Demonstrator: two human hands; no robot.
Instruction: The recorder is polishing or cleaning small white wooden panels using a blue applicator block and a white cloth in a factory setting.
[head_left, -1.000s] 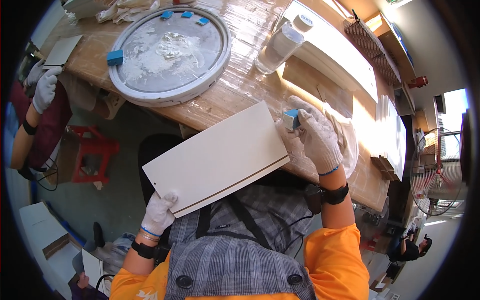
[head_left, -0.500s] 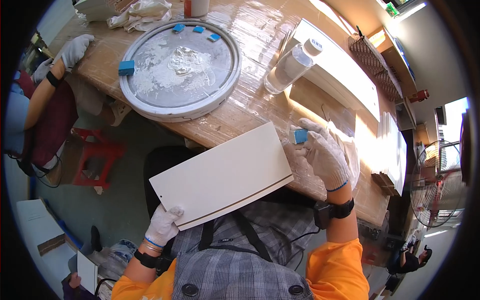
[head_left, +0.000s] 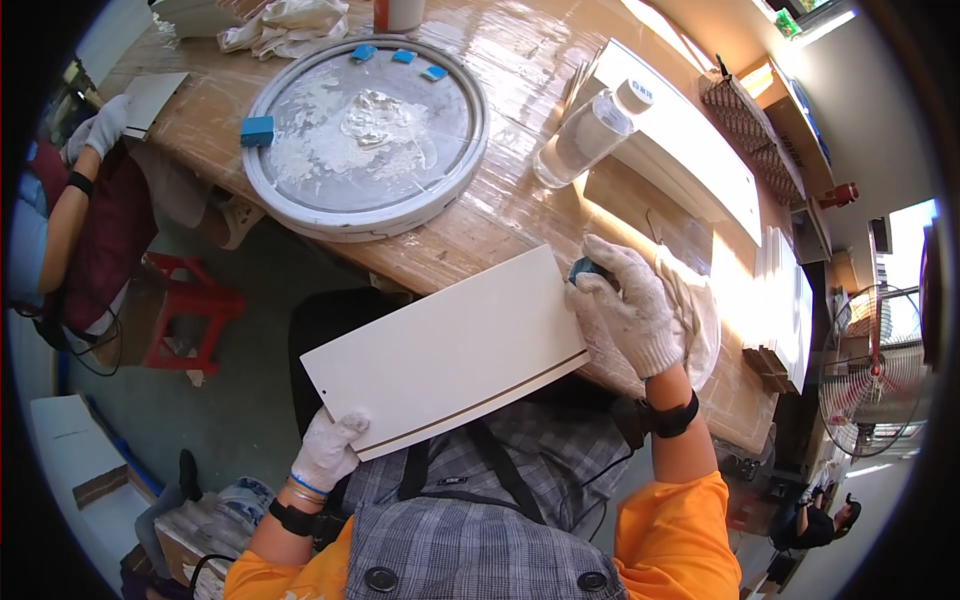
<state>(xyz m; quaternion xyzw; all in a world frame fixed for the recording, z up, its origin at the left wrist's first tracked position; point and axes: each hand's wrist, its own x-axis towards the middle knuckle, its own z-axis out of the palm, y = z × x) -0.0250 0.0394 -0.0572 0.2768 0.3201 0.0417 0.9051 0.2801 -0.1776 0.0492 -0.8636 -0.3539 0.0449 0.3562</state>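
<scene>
A white rectangular panel (head_left: 445, 350) with a grooved long edge and a small corner hole is tilted over my lap. My left hand (head_left: 330, 445), in a white glove, grips its lower left corner, thumb on top. Beside the panel's right end, my gloved right hand (head_left: 640, 310) pinches a small blue block (head_left: 584, 266) between thumb and fingers. Part of the block is hidden by the fingers. A crumpled white cloth (head_left: 697, 315) lies on the table just behind that hand.
A round grey lid (head_left: 470, 185) holds white paste (head_left: 380, 118) and several blue pieces (head_left: 257, 131) on its rim. Beyond stand a clear bottle (head_left: 585, 138) and stacked white panels (head_left: 690, 150). A co-worker's gloved hands (head_left: 103, 128) hold a panel at left, near a red stool (head_left: 195, 315).
My right hand has turned and brought the blue block slightly left, closer to the panel's end. My left hand and panel barely moved. The co-worker's hands now hold a white panel.
</scene>
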